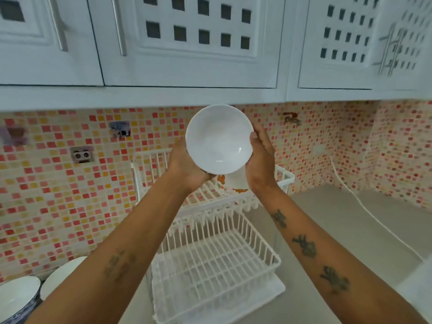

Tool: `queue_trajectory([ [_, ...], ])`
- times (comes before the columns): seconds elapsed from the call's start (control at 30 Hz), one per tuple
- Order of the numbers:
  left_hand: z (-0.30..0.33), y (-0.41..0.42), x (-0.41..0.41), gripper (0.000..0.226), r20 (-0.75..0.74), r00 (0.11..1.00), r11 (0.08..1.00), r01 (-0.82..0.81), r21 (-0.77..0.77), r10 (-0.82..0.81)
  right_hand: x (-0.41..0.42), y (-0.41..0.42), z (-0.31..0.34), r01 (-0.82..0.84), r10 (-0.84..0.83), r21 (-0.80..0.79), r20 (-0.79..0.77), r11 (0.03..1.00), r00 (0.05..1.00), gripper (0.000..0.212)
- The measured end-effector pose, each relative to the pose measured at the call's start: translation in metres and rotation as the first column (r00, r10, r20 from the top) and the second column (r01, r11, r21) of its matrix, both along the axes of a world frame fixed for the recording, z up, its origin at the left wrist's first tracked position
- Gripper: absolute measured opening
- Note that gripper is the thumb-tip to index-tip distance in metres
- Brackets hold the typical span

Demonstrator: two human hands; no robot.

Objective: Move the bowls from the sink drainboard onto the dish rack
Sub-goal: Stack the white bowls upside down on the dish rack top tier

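Two bowls (21, 298) sit bottom-left; both hands (184, 167) clasp a white bowl (219, 139) above the dish rack (210, 265).

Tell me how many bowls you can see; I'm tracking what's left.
3: one white bowl held in both hands above the rack, two bowls at bottom left. Others may be hidden.

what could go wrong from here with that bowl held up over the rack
1. The white bowl is held tilted, pinched at its rim between the left hand and right hand; if that grip slips, it would likely fall onto the dish rack.
2. The rack's upper tier already holds some dishware, which the bowl may knock as it goes down.
3. Two bowls wait near the left forearm, so a backward swing might clip them.
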State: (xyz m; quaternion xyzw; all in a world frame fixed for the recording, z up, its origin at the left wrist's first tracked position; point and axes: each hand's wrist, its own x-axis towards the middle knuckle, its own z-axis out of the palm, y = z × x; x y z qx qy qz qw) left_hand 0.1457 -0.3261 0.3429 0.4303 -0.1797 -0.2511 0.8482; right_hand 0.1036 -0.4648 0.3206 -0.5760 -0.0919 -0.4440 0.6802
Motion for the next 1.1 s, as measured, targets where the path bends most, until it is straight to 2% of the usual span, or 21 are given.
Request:
queue_trajectory([
  [0.03,0.001,-0.005,0.004,0.034,0.011,0.999,0.998,0.039,0.045,-0.039,0.005,-0.015,-0.002,-0.014,0.014,-0.001,-0.018,1.0,1.0,0.034],
  [0.1,0.002,-0.015,0.017,0.042,0.083,0.996,0.989,0.011,0.15,-0.024,0.013,-0.044,-0.001,-0.019,0.017,-0.025,-0.098,1.0,0.995,0.032],
  [0.17,0.004,-0.024,0.029,0.046,0.218,0.975,0.969,-0.086,0.233,0.034,0.016,-0.067,0.002,-0.028,0.01,-0.081,-0.207,0.996,0.978,0.03],
  [0.23,0.005,-0.033,0.041,0.047,0.394,0.912,0.938,-0.227,0.263,0.11,0.018,-0.082,0.004,-0.079,0.041,-0.111,-0.304,0.991,0.952,0.038],
  [0.3,0.004,-0.041,0.052,0.043,0.632,0.753,0.886,-0.404,0.226,0.182,0.023,-0.093,0.004,-0.117,0.06,-0.133,-0.369,0.984,0.928,0.052],
  [0.37,0.001,-0.048,0.06,0.041,0.822,0.553,0.84,-0.505,0.199,0.138,0.027,-0.101,0.005,-0.127,0.066,-0.122,-0.415,0.984,0.907,0.064],
  [0.4,-0.003,-0.051,0.064,0.047,0.869,0.488,0.822,-0.528,0.215,0.086,0.028,-0.105,0.006,-0.124,0.063,-0.115,-0.435,0.986,0.898,0.068],
  [0.5,-0.018,-0.061,0.076,0.068,0.912,0.41,0.764,-0.582,0.281,-0.023,0.033,-0.111,0.0,-0.162,0.054,-0.157,-0.535,0.974,0.843,0.076],
  [0.57,-0.026,-0.066,0.082,0.075,0.939,0.333,0.73,-0.621,0.285,-0.084,0.038,-0.112,-0.006,-0.199,0.06,-0.169,-0.599,0.965,0.799,0.091],
  [0.6,-0.03,-0.068,0.083,0.077,0.948,0.292,0.715,-0.637,0.288,-0.122,0.041,-0.113,-0.01,-0.201,0.053,-0.174,-0.617,0.964,0.786,0.088],
  [0.67,-0.037,-0.072,0.082,0.079,0.954,0.24,0.691,-0.66,0.295,-0.179,0.045,-0.114,-0.011,-0.181,0.017,-0.189,-0.643,0.965,0.766,0.064],
  [0.77,-0.044,-0.075,0.084,0.079,0.95,0.228,0.677,-0.666,0.312,-0.213,0.056,-0.118,-0.014,-0.103,-0.046,-0.178,-0.676,0.979,0.735,0.063],
  [0.87,-0.051,-0.073,0.088,0.077,0.929,0.229,0.637,-0.678,0.366,-0.289,0.061,-0.12,-0.021,-0.117,0.011,-0.095,-0.727,0.989,0.687,0.062],
  [1.0,-0.058,-0.074,0.09,0.076,0.901,0.217,0.601,-0.683,0.415,-0.376,0.064,-0.125,-0.026,-0.116,0.019,-0.076,-0.754,0.99,0.656,0.06],
  [1.1,-0.06,-0.075,0.09,0.082,0.882,0.262,0.582,-0.672,0.458,-0.392,0.063,-0.126,-0.026,-0.123,0.043,-0.046,-0.773,0.991,0.633,0.068],
])
